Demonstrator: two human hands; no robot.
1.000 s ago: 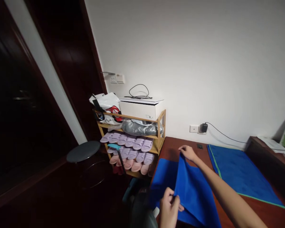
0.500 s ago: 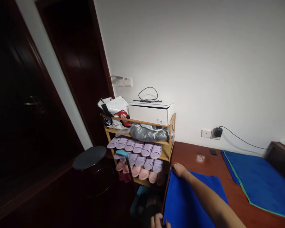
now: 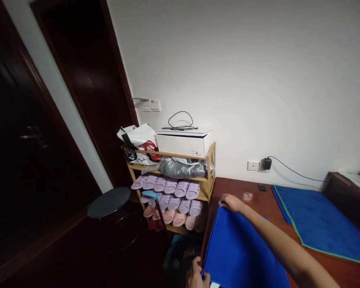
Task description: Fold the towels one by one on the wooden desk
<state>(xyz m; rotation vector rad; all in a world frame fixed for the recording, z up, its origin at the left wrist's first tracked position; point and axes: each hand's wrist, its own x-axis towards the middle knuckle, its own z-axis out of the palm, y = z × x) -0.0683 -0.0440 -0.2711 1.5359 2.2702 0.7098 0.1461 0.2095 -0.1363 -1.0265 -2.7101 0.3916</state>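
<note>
A plain blue cloth (image 3: 232, 244) lies over the left end of the reddish-brown table (image 3: 232, 185), partly lifted. My right hand (image 3: 230, 203) pinches its far left corner, the arm reaching in from the right. At the bottom, beside the table's left edge, my left hand (image 3: 196, 275) is closed on the near left corner, where a small white tag (image 3: 214, 285) shows. The cloth's left side runs fairly straight between the two hands. Farther right, a second blue cloth with a green edge (image 3: 321, 220) is spread flat, touched by neither hand.
Beyond the table's left end stands a wooden rack (image 3: 211, 172) with lilac slippers (image 3: 171, 186), pink slippers (image 3: 180, 219) and a white box (image 3: 181, 144). A dark stool (image 3: 109, 202) is at left. A black charger (image 3: 267, 163) sits in the wall socket.
My right hand has raised the far corner of the cloth off the table, and the left hand has come up slightly. The view has shifted a little to the right.
</note>
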